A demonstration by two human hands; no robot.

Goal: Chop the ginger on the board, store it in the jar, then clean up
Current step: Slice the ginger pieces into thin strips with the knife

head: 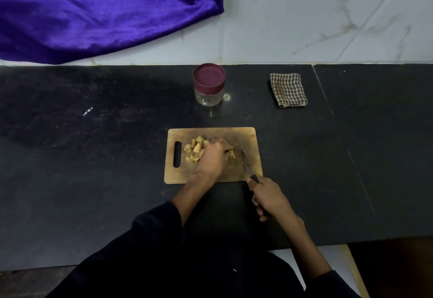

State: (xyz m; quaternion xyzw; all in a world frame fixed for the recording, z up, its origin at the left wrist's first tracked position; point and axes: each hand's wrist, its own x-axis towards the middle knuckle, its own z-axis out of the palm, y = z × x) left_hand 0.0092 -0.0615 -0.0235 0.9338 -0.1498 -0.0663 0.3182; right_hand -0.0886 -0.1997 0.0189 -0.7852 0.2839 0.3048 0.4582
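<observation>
A: While the ginger (195,149) lies on the board (212,171), where are the pieces relative to the hands?

B: A heap of cut pieces sits just beyond and outboard of the left hand (214,158), toward the board's handle slot. One further piece shows at the fingertips of that hand, on the side facing the knife (247,165).

A: State of the left hand?

B: Palm down over the board, fingers curled forward and pressed together. The fingertips bear on that ginger piece; whether they pinch it or only press it down cannot be told.

A: And the right hand (269,198)?

B: It grips the knife's dark handle, fingers wrapped round it. The hand sits off the board's near right corner, over the counter (93,180). The blade runs forward from the hand across the board, its tip close beside the left fingertips. Contact between the edge and the ginger cannot be confirmed.

A: Items beyond the board?

B: The jar (209,85) stands upright well ahead of the left hand, near the wall, with its maroon lid on; the glass below the lid looks empty. A folded checked cloth (288,90) lies flat ahead of the right hand, apart from the jar. Purple fabric (105,11) hangs against the marble wall (328,16), far ahead and outboard of the left hand. Both sleeves are dark.
</observation>
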